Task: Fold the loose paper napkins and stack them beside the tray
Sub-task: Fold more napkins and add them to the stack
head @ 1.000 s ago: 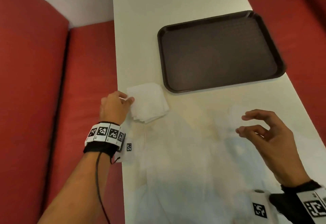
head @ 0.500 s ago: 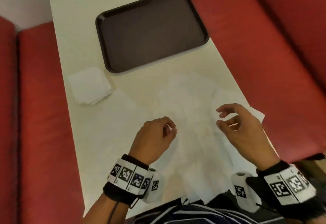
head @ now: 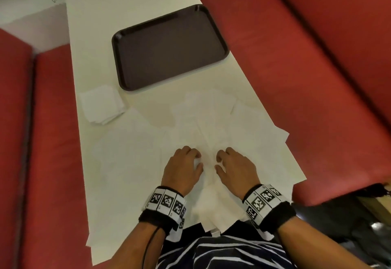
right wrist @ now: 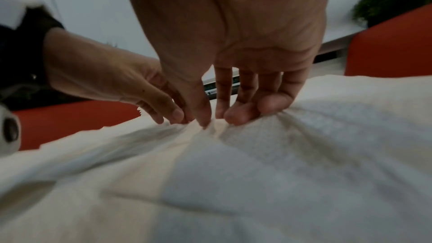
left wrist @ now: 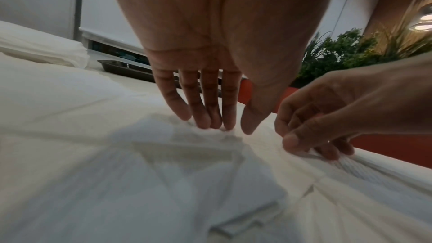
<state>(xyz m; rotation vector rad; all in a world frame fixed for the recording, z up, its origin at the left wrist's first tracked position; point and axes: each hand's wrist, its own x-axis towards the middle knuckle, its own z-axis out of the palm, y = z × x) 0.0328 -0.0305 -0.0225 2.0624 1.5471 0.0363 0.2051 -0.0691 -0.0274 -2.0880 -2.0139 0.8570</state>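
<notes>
Several folded napkins [head: 101, 104] sit stacked beside the tray [head: 169, 46]; many loose napkins [head: 211, 120] remain; left hand [head: 183, 168] presses one with straight fingers, right hand [head: 234, 167] pinches it

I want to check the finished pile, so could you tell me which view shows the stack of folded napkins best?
The head view: the stack of folded napkins lies whole on the table, left of the tray. The left wrist view catches only its layered edge at the far left. The right wrist view does not show it.
</notes>
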